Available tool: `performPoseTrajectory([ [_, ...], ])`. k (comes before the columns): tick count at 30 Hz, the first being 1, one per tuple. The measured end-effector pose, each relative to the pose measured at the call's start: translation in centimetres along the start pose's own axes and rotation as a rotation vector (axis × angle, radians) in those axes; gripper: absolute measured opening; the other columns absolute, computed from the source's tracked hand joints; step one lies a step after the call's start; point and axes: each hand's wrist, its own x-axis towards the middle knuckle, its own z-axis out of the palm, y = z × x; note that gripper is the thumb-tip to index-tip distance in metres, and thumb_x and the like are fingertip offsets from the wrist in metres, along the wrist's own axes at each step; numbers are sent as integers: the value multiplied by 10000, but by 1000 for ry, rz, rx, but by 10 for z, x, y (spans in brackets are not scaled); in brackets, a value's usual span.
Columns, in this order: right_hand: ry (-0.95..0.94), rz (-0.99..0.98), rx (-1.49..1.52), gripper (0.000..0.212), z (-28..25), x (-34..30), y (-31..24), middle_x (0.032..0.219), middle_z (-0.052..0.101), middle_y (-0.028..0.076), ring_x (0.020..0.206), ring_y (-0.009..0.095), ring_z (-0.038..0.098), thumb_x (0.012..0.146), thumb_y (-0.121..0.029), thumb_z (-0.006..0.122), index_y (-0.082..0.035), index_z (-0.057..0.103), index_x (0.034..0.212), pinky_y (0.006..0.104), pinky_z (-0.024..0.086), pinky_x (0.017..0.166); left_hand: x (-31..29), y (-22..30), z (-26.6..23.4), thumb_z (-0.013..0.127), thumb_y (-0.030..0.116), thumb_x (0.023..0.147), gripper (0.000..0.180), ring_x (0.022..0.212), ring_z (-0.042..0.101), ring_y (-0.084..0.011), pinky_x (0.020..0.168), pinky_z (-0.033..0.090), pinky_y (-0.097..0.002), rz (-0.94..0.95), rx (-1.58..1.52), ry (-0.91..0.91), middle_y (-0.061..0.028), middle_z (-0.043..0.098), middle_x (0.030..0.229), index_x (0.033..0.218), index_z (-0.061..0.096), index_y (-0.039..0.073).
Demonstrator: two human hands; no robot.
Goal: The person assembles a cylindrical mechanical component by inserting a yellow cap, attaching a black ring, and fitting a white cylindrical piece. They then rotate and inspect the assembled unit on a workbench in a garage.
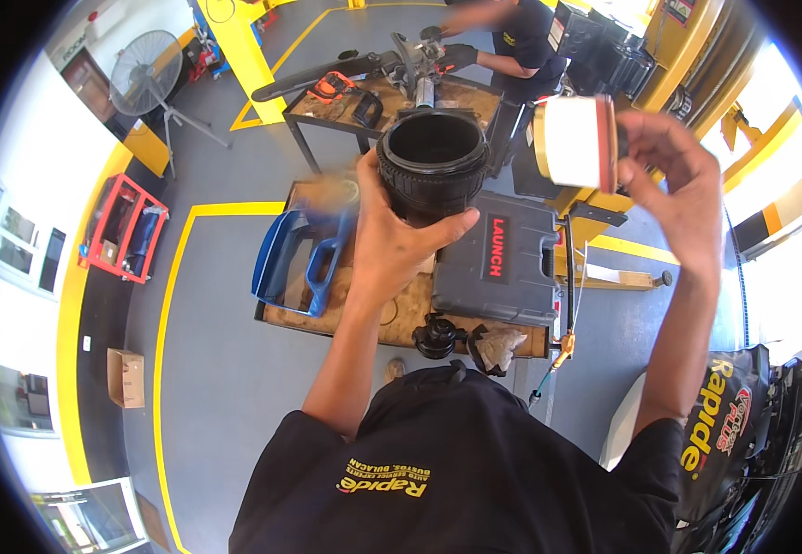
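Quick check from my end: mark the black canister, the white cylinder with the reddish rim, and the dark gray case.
Black canister [431, 187]: head view, on its ribbed outer wall.
White cylinder [574, 143]: head view, on its pale side.
Dark gray case [525, 256]: head view, on its lid.

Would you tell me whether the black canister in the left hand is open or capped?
Open: the black canister shows a bare round rim with a dark hollow inside; no lid covers it.

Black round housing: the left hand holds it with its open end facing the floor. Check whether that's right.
Not right: the left hand holds the black round housing with its open end facing upward, as the head view shows.
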Motion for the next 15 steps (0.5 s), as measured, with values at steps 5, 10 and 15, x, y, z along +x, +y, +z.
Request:
performPoseTrajectory([
  [5,-66,-186,-182,431,-25,38,-38,1111,744,62,1017,164,694,904,-168,822,-37,709,1299,335,539,965,3,6,5,963,102,730,1009,1189,675,-230,1038,571,-359,43,-30,-69,-170,622,1318,1451,267,-15],
  [10,-71,-250,-215,371,-27,63,-68,1075,732,71,998,184,710,915,-175,819,-32,696,1235,342,571,902,1,13,4,947,125,759,970,1204,667,-230,1054,554,-383,-118,-236,-170,-148,637,1333,1500,334,-2],
  [15,61,-299,-160,327,-8,65,-85,1025,713,29,954,130,678,895,-101,856,-46,695,1175,306,563,897,-2,11,-4,927,185,787,887,1227,652,-231,1081,525,-408,-151,-353,-179,-125,652,1332,1503,433,15],
])
